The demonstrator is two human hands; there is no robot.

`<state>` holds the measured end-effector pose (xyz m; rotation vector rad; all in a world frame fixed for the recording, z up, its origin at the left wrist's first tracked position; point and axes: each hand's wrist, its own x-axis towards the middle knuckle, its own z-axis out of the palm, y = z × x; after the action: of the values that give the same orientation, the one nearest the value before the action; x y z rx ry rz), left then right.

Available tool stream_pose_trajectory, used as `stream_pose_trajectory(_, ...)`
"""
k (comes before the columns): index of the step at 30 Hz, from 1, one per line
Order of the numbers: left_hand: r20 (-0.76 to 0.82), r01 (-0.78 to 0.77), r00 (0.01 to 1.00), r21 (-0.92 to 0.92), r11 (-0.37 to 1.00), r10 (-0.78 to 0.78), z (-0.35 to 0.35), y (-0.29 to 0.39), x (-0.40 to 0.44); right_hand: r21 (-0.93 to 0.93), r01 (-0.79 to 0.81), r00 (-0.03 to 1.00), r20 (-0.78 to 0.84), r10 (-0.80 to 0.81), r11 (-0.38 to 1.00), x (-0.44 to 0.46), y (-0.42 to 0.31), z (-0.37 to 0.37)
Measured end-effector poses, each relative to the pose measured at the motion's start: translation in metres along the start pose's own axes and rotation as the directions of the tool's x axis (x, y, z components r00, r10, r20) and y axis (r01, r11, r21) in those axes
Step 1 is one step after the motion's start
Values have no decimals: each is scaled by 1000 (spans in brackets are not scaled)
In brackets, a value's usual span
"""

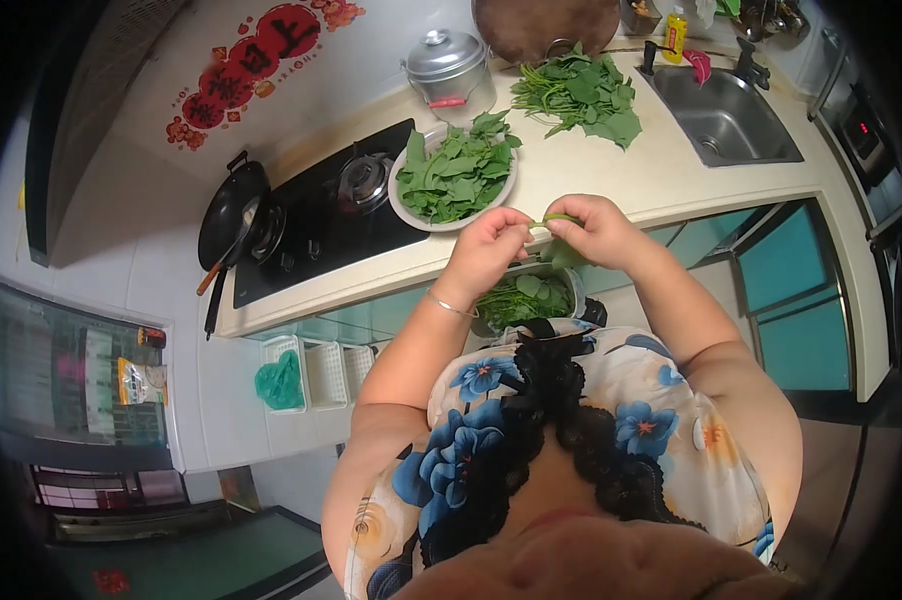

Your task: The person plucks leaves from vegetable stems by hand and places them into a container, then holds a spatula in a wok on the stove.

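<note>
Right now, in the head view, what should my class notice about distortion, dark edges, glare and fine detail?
Head view: wide-angle distortion bows the front edge of the counter; head view: the corners fall to black; head view: bright highlights show on the pot lid; head view: the stem between the fingers is too small for fine detail.

One bowl (515, 178) stands on one counter (563, 172). Behind the bowl: one pot (451, 72), one round board (541, 28). Right of it: one bunch of greens (583, 95), one sink (721, 112), one yellow bottle (676, 36). Left of it: one stove (316, 240), two burners (363, 178), one wok (229, 210). Below it: three white baskets (326, 376), one green bag (278, 382), one bin (577, 292). In front: one left hand (486, 248), one right hand (596, 230), one stem (537, 224), one bracelet (451, 304).
</note>
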<state>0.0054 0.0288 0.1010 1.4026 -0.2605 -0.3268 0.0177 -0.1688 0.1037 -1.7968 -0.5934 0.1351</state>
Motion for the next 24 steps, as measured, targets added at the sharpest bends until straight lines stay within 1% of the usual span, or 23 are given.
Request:
stream_pose_trajectory(2, 22, 20, 1000, 33, 999, -21, 1, -2, 0, -193, 81, 995, -35, -89, 978, 0, 4, 1)
stream_pose_trajectory(3, 26, 42, 999, 24, 999, -43, 3, 0, -2, -191, 77, 996, -40, -86, 979, -2, 4, 1)
stream_pose_trajectory(5, 33, 66, 997, 13, 998, -67, 4, -1, 0, -297, 165, 982, -34, -184, 940, -2, 3, 0)
stream_pose_trajectory(7, 80, 118, 990, -51, 992, -114, -1, -7, 4, -314, 162, 985, -7, -173, 936, -2, 0, -3)
stream_pose_trajectory(9, 92, 127, 988, -44, 991, -123, -4, -9, 6, -330, 160, 987, 21, -162, 930, -1, 0, -4)
stream_pose_trajectory(11, 104, 136, 986, -36, 990, -132, -6, -13, 7, -402, 260, 963, 36, -268, 878, 1, 2, -4)
stream_pose_trajectory(12, 79, 129, 989, -75, 989, -123, -6, -15, 8, -403, 258, 963, 36, -267, 878, 1, 3, -2)
stream_pose_trajectory(13, 53, 119, 992, -114, 986, -114, -7, -17, 9, -393, 307, 943, 6, -331, 867, 3, 5, 1)
stream_pose_trajectory(14, 52, 118, 992, -115, 986, -112, -7, -17, 9, -384, 356, 919, -24, -394, 852, 4, 6, 5)
stream_pose_trajectory(15, 52, 105, 994, -203, 973, -97, -7, -17, 9, -384, 357, 919, -22, -394, 852, 4, 7, 8)
stream_pose_trajectory(16, 49, 92, 995, -289, 953, -81, -7, -18, 9, -407, 332, 921, -57, -386, 851, 3, 8, 11)
stream_pose_trajectory(17, 49, 90, 996, -290, 953, -79, -7, -18, 9, -429, 306, 921, -93, -379, 850, 2, 9, 14)
stream_pose_trajectory(18, 43, 83, 996, -283, 956, -74, -6, -18, 8, -432, 307, 921, -91, -380, 848, 2, 13, 17)
stream_pose_trajectory(20, 40, 79, 997, -277, 958, -70, -5, -20, 8, -353, 250, 928, -178, -327, 902, 0, 20, 25)
stream_pose_trajectory(21, 22, 71, 997, -222, 973, -68, -3, -20, 7, -331, 217, 941, -178, -287, 918, -2, 17, 26)
stream_pose_trajectory(22, 3, 64, 998, -166, 984, -64, -3, -20, 6, -330, 216, 942, -178, -285, 919, -3, 19, 29)
stream_pose_trajectory(23, 2, 64, 998, -167, 984, -65, -4, -22, 6, -198, 154, 949, -245, -201, 968, -3, 22, 32)
stream_pose_trajectory(24, -9, 59, 998, -131, 990, -61, -5, -25, 7, -59, 95, 948, -298, -108, 994, -3, 24, 33)
